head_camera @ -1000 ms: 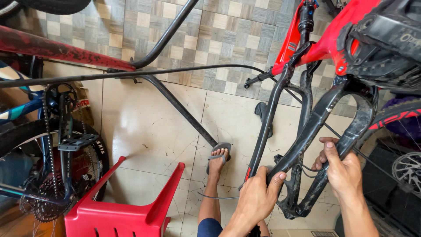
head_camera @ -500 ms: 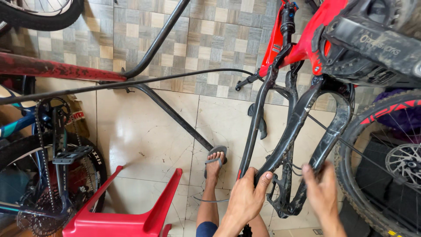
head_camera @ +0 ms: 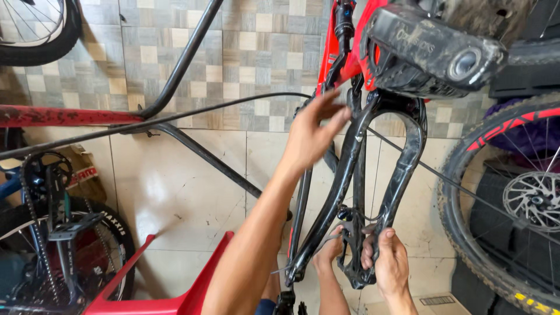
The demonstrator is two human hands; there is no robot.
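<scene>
A red bicycle frame (head_camera: 344, 52) hangs upside down in front of me, with a black rear fork (head_camera: 402, 169) pointing down from it. My left hand (head_camera: 312, 137) is raised with its fingers apart and rests against the top of the left fork arm, just below the red tube. My right hand (head_camera: 389, 262) grips the lower end of the right fork arm. A muddy black part (head_camera: 431, 46) juts out above the fork. My foot (head_camera: 329, 254) shows behind the fork's lower end.
A thin black cable (head_camera: 204, 111) runs left from the frame. A red plastic chair (head_camera: 192, 297) stands below my left arm. A knobby wheel with a brake disc (head_camera: 534, 198) is at the right. Another bicycle's chain and pedal (head_camera: 64, 224) are at the left. Black stand tubes (head_camera: 186, 52) cross the tiled wall.
My left hand has let go of the fork's lower end and risen to its top by the red tube. My right hand stays low on the fork. The view has tilted and moved closer.
</scene>
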